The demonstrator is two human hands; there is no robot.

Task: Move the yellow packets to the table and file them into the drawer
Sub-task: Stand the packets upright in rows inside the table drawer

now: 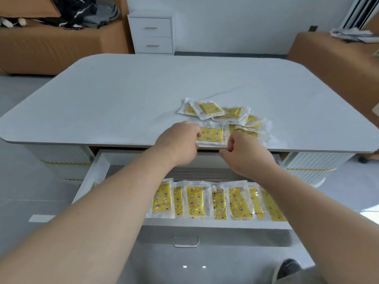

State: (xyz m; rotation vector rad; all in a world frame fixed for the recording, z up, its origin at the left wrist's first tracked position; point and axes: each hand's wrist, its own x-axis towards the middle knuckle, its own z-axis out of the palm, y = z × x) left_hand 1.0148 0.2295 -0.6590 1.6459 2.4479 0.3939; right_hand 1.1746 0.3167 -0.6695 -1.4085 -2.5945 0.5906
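Below my arms the open drawer [215, 223] holds a row of filed packets [194, 201]. At the worktop [123, 95] edge, my left hand [180, 140] and right hand [244, 152] have fingers clamped on one yellow packet [211, 135]; loose packets [223, 112] lie beyond.

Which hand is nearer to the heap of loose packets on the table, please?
Right. The right hand sits just below the heap of loose packets; the left hand lies farther left, on the packet at the table edge.

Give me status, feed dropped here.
Left hand and right hand both pinching packet at table edge. Row filed in drawer. Nothing blocking.
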